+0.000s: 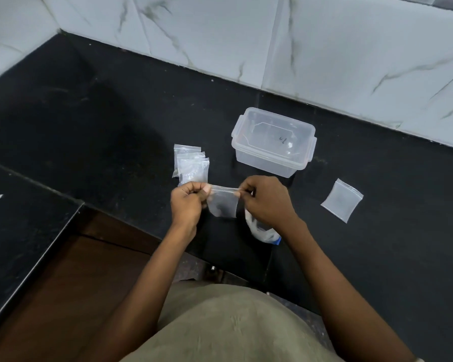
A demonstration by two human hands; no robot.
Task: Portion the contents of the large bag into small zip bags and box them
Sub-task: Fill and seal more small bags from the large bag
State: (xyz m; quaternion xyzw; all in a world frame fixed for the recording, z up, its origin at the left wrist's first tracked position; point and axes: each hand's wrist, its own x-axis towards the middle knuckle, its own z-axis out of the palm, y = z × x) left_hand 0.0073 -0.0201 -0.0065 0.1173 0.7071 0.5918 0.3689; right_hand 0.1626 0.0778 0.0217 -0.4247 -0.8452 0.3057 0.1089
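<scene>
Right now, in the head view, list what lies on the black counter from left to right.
Stack of small zip bags → left hand → held zip bag → right hand → lone zip bag. The clear box and large bag overlap these, so they are left out.

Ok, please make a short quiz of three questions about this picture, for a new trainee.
1. True or false: the clear box has its lid on.
2. Both hands pinch the held zip bag by: A) its top edge B) its bottom C) its middle
3. Fill in: the single bag lies alone to the ____ of the box.

Key: 1 false; 2 A, left hand and right hand at opposite ends; 3 right.
</scene>
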